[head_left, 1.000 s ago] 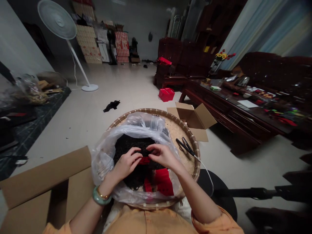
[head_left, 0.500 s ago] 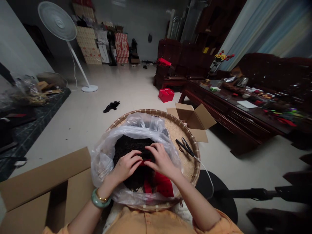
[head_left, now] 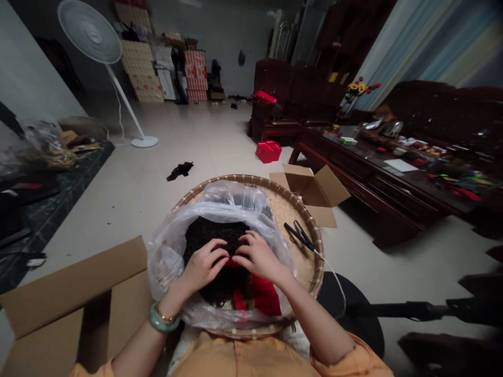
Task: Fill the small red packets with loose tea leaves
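Observation:
A clear plastic bag (head_left: 165, 230) lies spread open on a round woven bamboo tray (head_left: 302, 207) in my lap. Inside it is a mass of black, curly, hair-like material (head_left: 210, 228). Over this material, my left hand (head_left: 206, 264) and my right hand (head_left: 261, 256) face each other with fingers curled. Between the two thumbs shows a small red strip (head_left: 234, 261), which both hands appear to pinch. Below my right hand, red cloth-like pieces (head_left: 268, 297) lie at the bag's near edge. A black scissor-shaped tool with a white cord (head_left: 301, 235) rests on the tray's right side.
An open cardboard box (head_left: 78, 303) stands at my left, and another box (head_left: 314, 191) sits beyond the tray. To the right is a dark wooden table (head_left: 377, 173). A white fan (head_left: 144, 141) and a red box (head_left: 268, 151) stand on the floor.
My right hand's fingers have shifted slightly over the red strip. My left hand stays nearly in place, and the whole view has tilted a little.

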{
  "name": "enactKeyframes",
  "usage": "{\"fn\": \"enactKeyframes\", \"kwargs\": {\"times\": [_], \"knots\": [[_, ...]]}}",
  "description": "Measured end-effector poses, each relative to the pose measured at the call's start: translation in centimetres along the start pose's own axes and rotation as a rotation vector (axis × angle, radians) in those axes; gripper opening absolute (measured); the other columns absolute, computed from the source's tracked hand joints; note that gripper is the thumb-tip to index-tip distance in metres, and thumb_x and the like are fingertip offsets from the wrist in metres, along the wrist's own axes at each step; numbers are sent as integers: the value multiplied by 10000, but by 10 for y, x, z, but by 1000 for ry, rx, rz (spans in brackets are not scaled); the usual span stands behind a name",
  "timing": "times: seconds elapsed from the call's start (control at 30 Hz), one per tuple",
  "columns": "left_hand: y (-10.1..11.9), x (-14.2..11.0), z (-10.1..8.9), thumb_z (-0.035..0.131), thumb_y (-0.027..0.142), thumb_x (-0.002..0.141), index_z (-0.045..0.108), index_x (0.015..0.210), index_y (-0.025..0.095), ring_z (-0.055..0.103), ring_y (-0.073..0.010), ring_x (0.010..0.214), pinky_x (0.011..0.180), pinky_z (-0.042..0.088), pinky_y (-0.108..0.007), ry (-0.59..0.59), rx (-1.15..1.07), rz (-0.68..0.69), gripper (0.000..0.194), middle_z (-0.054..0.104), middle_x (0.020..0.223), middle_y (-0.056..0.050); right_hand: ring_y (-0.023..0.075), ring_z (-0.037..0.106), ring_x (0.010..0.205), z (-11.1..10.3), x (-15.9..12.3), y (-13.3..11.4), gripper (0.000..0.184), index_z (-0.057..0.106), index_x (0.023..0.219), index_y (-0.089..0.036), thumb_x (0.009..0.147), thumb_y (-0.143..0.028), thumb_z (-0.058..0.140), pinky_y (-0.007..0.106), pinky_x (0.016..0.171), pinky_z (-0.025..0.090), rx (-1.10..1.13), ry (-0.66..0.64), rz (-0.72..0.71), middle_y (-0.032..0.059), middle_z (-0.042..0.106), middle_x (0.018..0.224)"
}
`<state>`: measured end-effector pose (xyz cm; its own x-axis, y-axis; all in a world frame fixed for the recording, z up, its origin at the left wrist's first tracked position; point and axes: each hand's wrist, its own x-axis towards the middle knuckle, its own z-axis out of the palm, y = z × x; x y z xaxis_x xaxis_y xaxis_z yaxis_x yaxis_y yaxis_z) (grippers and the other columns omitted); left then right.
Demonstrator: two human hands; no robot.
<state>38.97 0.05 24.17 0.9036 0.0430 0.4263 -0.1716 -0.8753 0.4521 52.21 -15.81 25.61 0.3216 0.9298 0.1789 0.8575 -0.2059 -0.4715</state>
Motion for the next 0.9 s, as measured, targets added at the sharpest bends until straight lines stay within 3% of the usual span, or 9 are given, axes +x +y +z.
{"fn": "enactKeyframes", "kwargs": {"times": [0.2, 0.33, 0.53, 0.63, 0.77, 0.9], "knots": [[-8, 4, 4, 485, 224, 863, 620, 857, 183, 600, -149, 880, 743, 503, -260, -33, -125, -47, 142, 602, 1027, -73, 208, 462, 1071, 7, 7, 4, 146, 716, 860, -242, 825, -304, 589, 364, 916, 394, 153, 77, -5, 66, 582, 1052], [-18, 16, 7, 482, 237, 857, 644, 881, 183, 602, -139, 829, 623, 493, -211, -78, -270, -134, 173, 620, 1005, -73, 182, 538, 963, 14, 16, 16, 137, 723, 809, -212, 814, -260, 594, 340, 882, 410, 267, 89, 103, 60, 627, 972], [-33, 31, 14, 537, 254, 812, 668, 855, 178, 600, -151, 820, 575, 472, -201, -112, -445, -223, 157, 637, 934, -61, 153, 601, 818, 12, 29, 36, 186, 711, 806, -165, 834, -213, 533, 264, 757, 450, 447, 64, 215, 43, 674, 836], [-34, 32, 18, 557, 258, 798, 675, 838, 180, 596, -156, 849, 590, 481, -203, -115, -508, -246, 147, 624, 956, -63, 153, 603, 835, 12, 32, 38, 188, 713, 819, -166, 834, -253, 547, 262, 773, 440, 415, 122, 226, 45, 677, 855], [-36, 29, 20, 577, 263, 784, 687, 823, 179, 590, -151, 832, 570, 476, -197, -106, -536, -264, 144, 608, 960, -65, 166, 592, 845, 10, 32, 32, 208, 725, 794, -181, 826, -313, 568, 288, 795, 420, 249, 46, 144, 51, 676, 847], [-38, 27, 20, 591, 267, 773, 693, 795, 169, 586, -156, 835, 568, 471, -201, -61, -574, -292, 143, 609, 937, -69, 174, 570, 899, 5, 26, 26, 208, 714, 891, -200, 815, -347, 587, 302, 823, 408, 179, 67, 74, 63, 654, 937]]}}
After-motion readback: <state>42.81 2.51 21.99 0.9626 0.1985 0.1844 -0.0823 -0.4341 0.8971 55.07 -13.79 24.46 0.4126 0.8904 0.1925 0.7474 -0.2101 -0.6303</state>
